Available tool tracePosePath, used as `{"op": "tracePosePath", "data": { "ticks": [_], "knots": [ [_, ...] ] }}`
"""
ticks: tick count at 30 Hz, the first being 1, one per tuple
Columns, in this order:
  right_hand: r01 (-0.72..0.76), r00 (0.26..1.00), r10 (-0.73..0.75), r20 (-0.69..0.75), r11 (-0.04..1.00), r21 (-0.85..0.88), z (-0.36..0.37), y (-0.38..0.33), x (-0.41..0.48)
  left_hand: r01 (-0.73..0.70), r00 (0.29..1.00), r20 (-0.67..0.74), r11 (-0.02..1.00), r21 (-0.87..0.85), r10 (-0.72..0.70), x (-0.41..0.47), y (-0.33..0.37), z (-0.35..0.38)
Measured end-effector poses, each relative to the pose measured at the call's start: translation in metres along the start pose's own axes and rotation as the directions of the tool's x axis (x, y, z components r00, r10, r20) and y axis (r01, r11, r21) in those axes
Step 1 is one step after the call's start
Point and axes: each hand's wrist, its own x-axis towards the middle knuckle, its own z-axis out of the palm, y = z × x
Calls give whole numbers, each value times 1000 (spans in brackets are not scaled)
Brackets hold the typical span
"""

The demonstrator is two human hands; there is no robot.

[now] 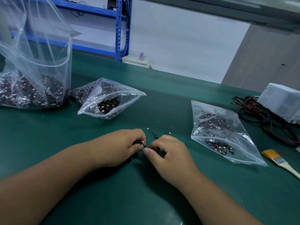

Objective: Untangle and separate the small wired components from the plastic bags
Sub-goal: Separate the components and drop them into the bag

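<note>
Components (155,136) mostly hidden, left hand (125,146) grip pinching them, right hand (168,154) grip pinching them too

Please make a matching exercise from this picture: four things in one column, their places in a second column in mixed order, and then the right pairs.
Things
1. tall clear plastic bag, standing open
2. flat brush with yellow bristles
3. small pink bottle
4. small black wired component

Places
a. on the white cabinet beyond the table
b. pinched between the left hand and the right hand
c. far left of the green table
d. right edge, beside a flat zip bag

Pairs: 1-c, 2-d, 3-a, 4-b
</note>
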Motion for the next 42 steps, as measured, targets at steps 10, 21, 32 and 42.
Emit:
{"op": "tracePosePath", "data": {
  "ticks": [10,21,32,42],
  "knots": [
    [-239,958,282,-57,890,389,-6,3,5,36,999,22,999,-16,-36,0,0,-1],
    [-327,908,401,-122,859,394,-2,12,7,49,998,39,997,-62,-46,-1,2,-2],
    [38,999,-39,20,996,76,0,3,2,-31,999,6,999,10,31,-1,0,0],
    [-85,990,111,-82,959,272,-2,4,3,-55,998,4,998,41,55,-1,1,-3]
  ]
}}
